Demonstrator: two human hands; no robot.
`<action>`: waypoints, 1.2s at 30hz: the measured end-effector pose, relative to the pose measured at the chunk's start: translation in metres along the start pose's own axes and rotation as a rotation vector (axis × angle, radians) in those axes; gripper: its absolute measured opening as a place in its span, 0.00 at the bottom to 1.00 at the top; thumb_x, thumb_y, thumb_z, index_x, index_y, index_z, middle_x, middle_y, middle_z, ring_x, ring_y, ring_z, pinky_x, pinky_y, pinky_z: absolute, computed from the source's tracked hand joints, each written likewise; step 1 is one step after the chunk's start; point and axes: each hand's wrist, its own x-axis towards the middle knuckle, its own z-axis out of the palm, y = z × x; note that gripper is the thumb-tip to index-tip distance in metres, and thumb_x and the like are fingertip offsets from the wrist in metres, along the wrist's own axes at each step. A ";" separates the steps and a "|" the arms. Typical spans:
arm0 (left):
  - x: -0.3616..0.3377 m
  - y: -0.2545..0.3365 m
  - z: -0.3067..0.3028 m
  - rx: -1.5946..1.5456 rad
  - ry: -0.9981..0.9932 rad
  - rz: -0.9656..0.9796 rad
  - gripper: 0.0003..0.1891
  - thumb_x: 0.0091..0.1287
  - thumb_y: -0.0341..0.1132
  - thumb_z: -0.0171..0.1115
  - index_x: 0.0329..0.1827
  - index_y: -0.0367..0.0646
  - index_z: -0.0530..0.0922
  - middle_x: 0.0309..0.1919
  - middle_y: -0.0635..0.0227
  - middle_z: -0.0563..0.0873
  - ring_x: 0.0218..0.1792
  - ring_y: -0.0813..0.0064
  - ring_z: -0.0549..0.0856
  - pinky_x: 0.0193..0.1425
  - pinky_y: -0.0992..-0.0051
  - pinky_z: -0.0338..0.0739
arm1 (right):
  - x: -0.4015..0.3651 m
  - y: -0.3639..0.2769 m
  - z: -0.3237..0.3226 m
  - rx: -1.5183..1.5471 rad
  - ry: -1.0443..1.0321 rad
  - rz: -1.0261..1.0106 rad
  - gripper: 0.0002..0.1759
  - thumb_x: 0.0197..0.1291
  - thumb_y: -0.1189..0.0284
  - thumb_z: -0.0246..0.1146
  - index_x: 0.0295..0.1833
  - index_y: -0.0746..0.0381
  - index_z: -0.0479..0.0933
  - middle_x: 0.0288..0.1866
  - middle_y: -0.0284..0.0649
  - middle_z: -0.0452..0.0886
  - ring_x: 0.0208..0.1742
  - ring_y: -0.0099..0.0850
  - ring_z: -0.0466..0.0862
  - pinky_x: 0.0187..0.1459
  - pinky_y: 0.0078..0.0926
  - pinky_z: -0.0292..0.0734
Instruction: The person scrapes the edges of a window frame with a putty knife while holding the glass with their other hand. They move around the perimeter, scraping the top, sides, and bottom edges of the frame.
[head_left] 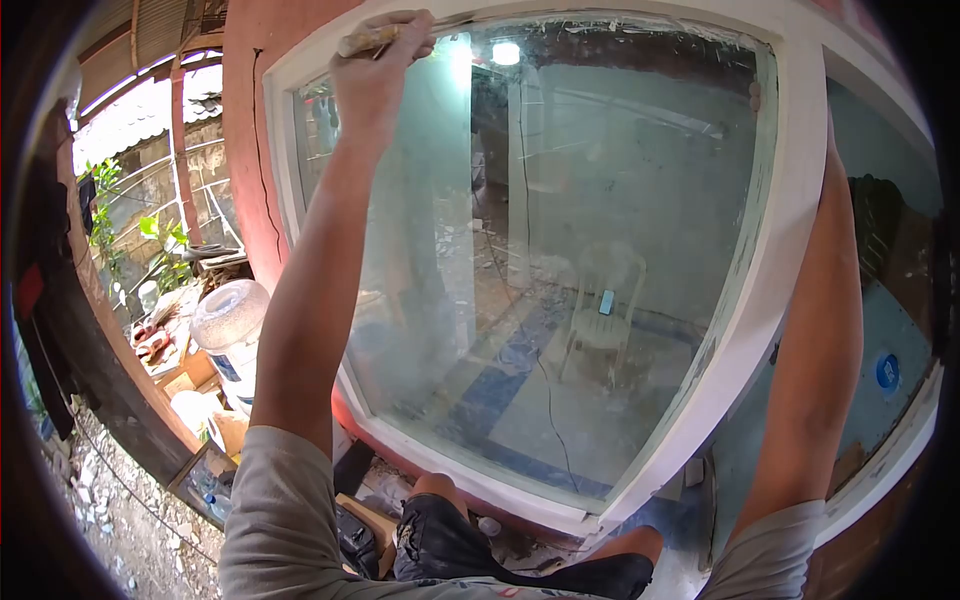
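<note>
**A:** What does your left hand hold?

**B:** My left hand (pixel 375 70) is raised high and closed in a full fist around 1 tool (pixel 366 40). The tool sits at the top edge of the window, against the white frame (pixel 790 240) where it meets the glass. It has a short, pale wooden handle, worn and smudged. My fingers and the glare hide its working end, so I cannot tell its shape.

**A:** And your right hand?

**B:** My right arm (pixel 815 330) reaches up along the frame's upright post. The hand itself is out of sight, so I cannot tell whether it is open or closed.

**A:** How many of each thing?

**B:** There is 1 tool. There is 1 large dusty pane (pixel 620 180) in front of me, and 1 further pane (pixel 890 300) to its right. In the large pane, 1 white plastic chair (pixel 603 300) shows. Down to the left, 1 clear water jug (pixel 228 315) stands among boxes.
</note>
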 end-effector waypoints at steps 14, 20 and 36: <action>-0.027 -0.043 -0.006 0.587 0.110 0.341 0.11 0.70 0.38 0.73 0.48 0.40 0.91 0.40 0.66 0.94 0.39 0.82 0.90 0.47 0.80 0.82 | 0.003 0.005 -0.001 0.086 0.039 -0.005 0.23 0.75 0.62 0.57 0.64 0.69 0.74 0.48 0.49 0.86 0.42 0.34 0.88 0.41 0.28 0.88; -0.008 -0.056 0.003 0.560 0.156 0.469 0.09 0.71 0.34 0.70 0.49 0.41 0.92 0.41 0.67 0.95 0.38 0.83 0.89 0.46 0.79 0.82 | 0.004 0.004 -0.006 0.039 -0.015 -0.030 0.23 0.76 0.61 0.56 0.64 0.68 0.74 0.48 0.48 0.86 0.41 0.34 0.88 0.41 0.28 0.87; -0.029 -0.061 0.005 0.492 0.164 0.373 0.10 0.72 0.35 0.70 0.47 0.38 0.91 0.37 0.67 0.94 0.36 0.88 0.87 0.43 0.80 0.81 | -0.022 0.071 -0.045 0.253 -0.480 0.072 0.35 0.70 0.52 0.68 0.72 0.63 0.69 0.43 0.35 0.80 0.41 0.25 0.84 0.46 0.22 0.85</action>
